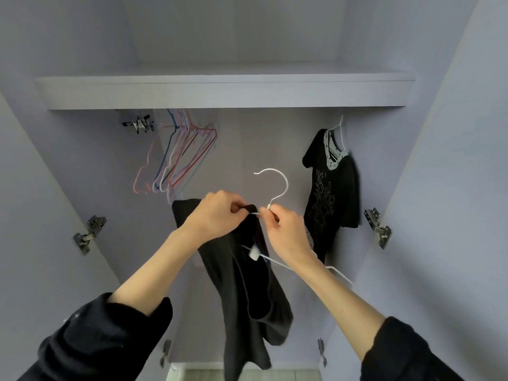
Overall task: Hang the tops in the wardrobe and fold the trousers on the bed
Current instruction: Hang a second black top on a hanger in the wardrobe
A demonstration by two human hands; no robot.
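Both grips pinching white hanger and, seemingly, black top inside lilac wardrobe.

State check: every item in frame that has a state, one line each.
wardrobe: doors open.
black top: partly on the white hanger, off the rail, hanging down in front of the wardrobe.
white hanger: held, hook up, not hooked on anything.
left hand: pinches the top's fabric at the hanger neck.
right hand: grips the hanger below its hook.
printed black top: hung on the right.
coloured hangers: bare, hung on the left.
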